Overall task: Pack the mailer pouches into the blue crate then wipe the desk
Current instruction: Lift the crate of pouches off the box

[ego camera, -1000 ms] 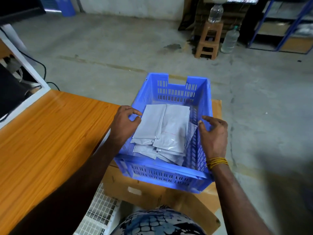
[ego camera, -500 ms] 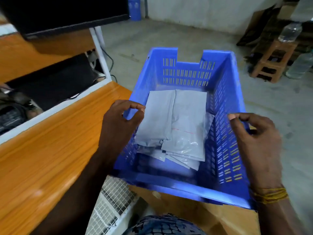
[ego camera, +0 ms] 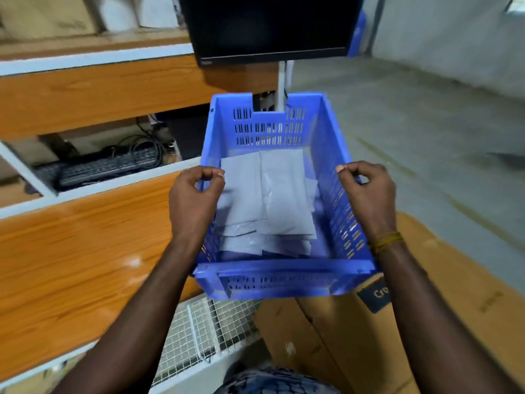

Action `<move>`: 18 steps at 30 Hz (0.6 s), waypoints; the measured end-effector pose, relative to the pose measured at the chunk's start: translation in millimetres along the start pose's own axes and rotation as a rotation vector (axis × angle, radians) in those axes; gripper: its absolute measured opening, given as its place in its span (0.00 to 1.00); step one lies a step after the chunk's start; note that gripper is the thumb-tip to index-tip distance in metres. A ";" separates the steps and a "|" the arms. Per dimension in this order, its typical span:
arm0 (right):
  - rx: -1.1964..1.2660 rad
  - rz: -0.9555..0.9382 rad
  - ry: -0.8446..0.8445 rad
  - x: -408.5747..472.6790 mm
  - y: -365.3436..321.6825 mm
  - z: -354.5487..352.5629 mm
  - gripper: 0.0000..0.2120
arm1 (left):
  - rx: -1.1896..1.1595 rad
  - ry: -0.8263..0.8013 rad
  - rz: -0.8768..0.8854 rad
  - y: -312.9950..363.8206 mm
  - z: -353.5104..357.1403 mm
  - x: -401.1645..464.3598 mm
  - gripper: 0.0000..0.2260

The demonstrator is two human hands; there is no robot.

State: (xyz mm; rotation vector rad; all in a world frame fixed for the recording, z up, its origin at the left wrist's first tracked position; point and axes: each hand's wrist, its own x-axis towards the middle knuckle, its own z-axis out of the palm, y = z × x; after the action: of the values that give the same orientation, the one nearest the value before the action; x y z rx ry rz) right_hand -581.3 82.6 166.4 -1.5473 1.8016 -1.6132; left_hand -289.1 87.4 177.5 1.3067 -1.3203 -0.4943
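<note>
Blue crate [ego camera: 272,132] seen from the head camera, over the wooden desk's [ego camera: 85,251] edge and a cardboard box [ego camera: 426,308] | grey pouches [ego camera: 267,200] piled flat inside | left hand [ego camera: 193,200] pinches left rim | right hand [ego camera: 369,194] pinches right rim | dark monitor [ego camera: 270,27] behind.

I see the blue crate [ego camera: 284,177] lifted off the cardboard box [ego camera: 426,308] and swung left toward the counter [ego camera: 85,251]; a monitor [ego camera: 270,27] now fills the far view.
</note>
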 end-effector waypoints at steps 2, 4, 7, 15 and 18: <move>0.012 0.013 -0.049 20.0 6.9 27.2 0.07 | 0.016 0.052 -0.057 -16.3 2.9 7.2 0.04; 0.018 0.018 -0.098 36.7 9.6 50.9 0.05 | 0.046 0.095 -0.109 -31.4 6.8 14.7 0.04; -0.028 0.006 -0.167 59.6 17.6 82.8 0.05 | 0.127 0.146 -0.160 -47.4 14.0 26.6 0.03; -0.173 -0.010 -0.367 102.4 42.9 138.3 0.08 | 0.287 0.195 -0.259 -66.7 32.6 58.7 0.08; -0.189 -0.002 -0.404 117.8 51.4 149.7 0.08 | 0.294 0.200 -0.305 -72.7 39.6 70.8 0.08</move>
State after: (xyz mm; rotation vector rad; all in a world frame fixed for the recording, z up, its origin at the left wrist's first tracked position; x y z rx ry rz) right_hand -539.9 -105.2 122.2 -1.7994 1.7586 -1.0539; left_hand -276.3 -11.1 132.7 1.7690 -1.0587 -0.3734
